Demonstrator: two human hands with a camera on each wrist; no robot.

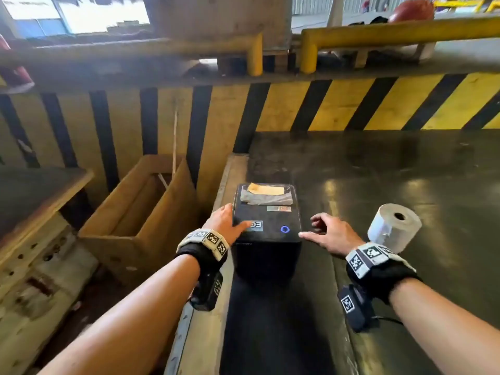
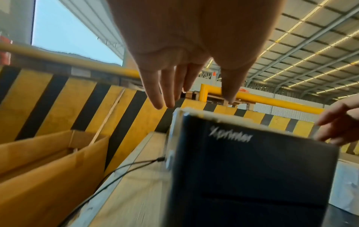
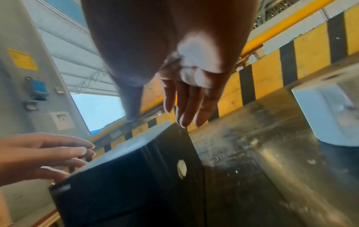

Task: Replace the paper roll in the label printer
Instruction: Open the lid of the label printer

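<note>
Both hands flank the black label printer (image 1: 266, 228): left hand (image 1: 226, 221) fingers resting on top, right hand (image 1: 331, 234) fingers spread loosely, beside the white paper roll (image 1: 393, 228).

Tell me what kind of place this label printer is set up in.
Most likely a warehouse or loading dock: a yellow-and-black hazard-striped barrier, yellow steel guard rails and a high corrugated metal roof surround the work table where the label printer sits.
</note>
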